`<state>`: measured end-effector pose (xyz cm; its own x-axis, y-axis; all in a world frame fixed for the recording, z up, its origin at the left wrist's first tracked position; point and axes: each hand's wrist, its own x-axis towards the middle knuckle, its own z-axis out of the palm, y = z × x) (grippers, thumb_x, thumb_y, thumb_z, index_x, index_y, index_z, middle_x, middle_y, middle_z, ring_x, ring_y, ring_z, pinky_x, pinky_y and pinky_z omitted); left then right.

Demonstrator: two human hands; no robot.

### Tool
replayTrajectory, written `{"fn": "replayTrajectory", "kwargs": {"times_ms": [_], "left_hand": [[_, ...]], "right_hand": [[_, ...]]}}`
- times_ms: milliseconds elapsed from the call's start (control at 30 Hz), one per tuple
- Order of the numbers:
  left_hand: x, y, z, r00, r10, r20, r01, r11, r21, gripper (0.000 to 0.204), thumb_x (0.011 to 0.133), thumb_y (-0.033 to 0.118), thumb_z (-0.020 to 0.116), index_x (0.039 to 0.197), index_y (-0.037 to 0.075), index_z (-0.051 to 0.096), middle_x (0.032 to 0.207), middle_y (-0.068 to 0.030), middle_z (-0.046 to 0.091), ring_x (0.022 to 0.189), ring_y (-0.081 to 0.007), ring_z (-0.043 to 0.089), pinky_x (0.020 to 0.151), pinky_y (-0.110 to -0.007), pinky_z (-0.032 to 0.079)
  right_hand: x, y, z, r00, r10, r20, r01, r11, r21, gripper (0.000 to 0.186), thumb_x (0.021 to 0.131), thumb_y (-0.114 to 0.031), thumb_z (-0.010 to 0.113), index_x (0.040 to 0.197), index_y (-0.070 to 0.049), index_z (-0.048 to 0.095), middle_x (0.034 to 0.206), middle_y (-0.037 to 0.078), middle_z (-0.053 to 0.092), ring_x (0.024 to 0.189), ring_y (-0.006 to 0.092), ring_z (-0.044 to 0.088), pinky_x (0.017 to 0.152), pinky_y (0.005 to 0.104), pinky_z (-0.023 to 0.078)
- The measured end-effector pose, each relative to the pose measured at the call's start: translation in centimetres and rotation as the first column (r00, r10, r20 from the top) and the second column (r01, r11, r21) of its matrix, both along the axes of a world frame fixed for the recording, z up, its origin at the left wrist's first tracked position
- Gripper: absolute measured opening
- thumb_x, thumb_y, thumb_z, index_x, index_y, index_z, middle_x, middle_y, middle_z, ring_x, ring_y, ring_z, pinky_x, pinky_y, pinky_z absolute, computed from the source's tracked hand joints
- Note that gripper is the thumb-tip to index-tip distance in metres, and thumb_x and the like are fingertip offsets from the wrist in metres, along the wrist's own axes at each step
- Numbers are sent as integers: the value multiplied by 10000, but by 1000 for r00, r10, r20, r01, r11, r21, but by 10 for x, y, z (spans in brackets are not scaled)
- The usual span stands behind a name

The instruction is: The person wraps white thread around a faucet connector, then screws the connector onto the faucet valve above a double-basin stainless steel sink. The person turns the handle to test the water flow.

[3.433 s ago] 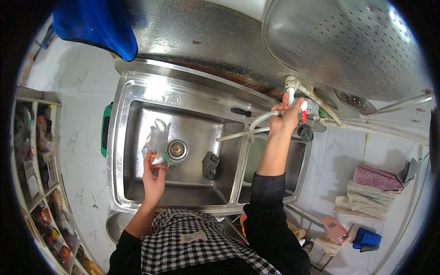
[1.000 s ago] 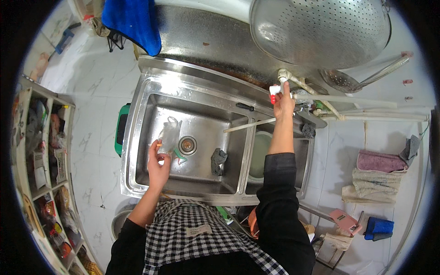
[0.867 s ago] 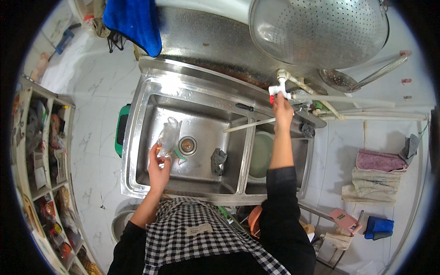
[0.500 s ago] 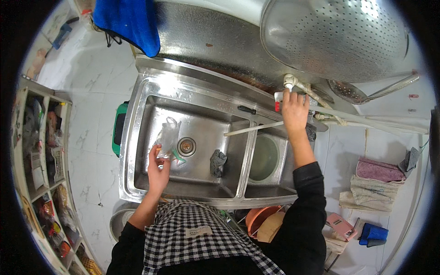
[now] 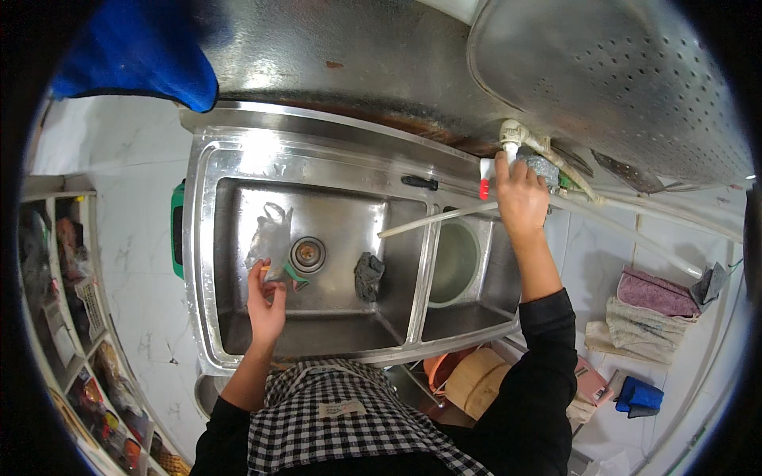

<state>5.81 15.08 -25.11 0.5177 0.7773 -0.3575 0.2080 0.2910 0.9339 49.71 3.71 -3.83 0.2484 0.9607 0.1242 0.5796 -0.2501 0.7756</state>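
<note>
My left hand is low over the large sink basin, fingers curved and thumb apart, with no clear hold on anything. A small orange-tan patch shows at its fingertips. Beyond them a crumpled clear plastic bag lies on the basin floor, and a green-handled peeler-like tool is beside the hand. At the back right, my right hand closes over the white tap; its fingers hide part of it. A red-marked white lever sticks out left of the fingers. No running water is visible.
A grey cloth lies right of the drain. A pale hose crosses the divider above a water-filled tub. A black-handled tool rests on the back ledge. A large perforated strainer hangs at the upper right.
The view has shifted, so the sink sits further left. My left hand has drawn slightly toward me, while the bag and green tool stay put. My right hand remains at the tap.
</note>
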Motion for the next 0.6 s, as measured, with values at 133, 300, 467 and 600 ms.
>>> {"fn": "replayTrajectory", "kwargs": {"times_ms": [133, 300, 467, 600], "left_hand": [[4, 0, -5, 1000, 0, -14, 0, 1000, -31, 617, 916, -26, 562, 1485, 32, 332, 1478, -136, 465, 891, -108, 571, 847, -261, 486], [7, 3, -8, 999, -1, -33, 0, 999, -35, 635, 909, -33, 559, 1493, 35, 321, 1491, -148, 455, 893, -109, 566, 846, -258, 485], [10, 3, -5, 1000, 12, -19, -13, 999, -43, 640, 906, -37, 553, 1497, 41, 319, 1500, -160, 447, 896, -107, 569, 837, -252, 487], [12, 2, -2, 999, 13, -32, -14, 999, -30, 643, 903, -40, 549, 1498, 41, 320, 1500, -161, 447, 896, -105, 572, 834, -250, 488]], "right_hand": [[2, 0, -3, 997, -5, -82, 13, 995, 96, 332, 784, -135, 650, 1113, -168, 675, 726, 12, 539, 636, 172, 623, 569, 332, 523], [1, 3, -3, 953, -52, -298, 127, 963, 239, 431, 722, -86, 722, 1136, -200, 691, 743, 38, 587, 650, 225, 645, 591, 373, 539], [-4, 5, -3, 849, -43, -527, 278, 883, 378, 445, 713, -43, 724, 1129, -201, 708, 826, 76, 671, 700, 277, 673, 633, 395, 547], [-1, 3, -6, 760, 20, -650, 355, 824, 441, 445, 740, -19, 710, 1151, -190, 706, 954, 117, 718, 803, 321, 698, 701, 405, 558]]}}
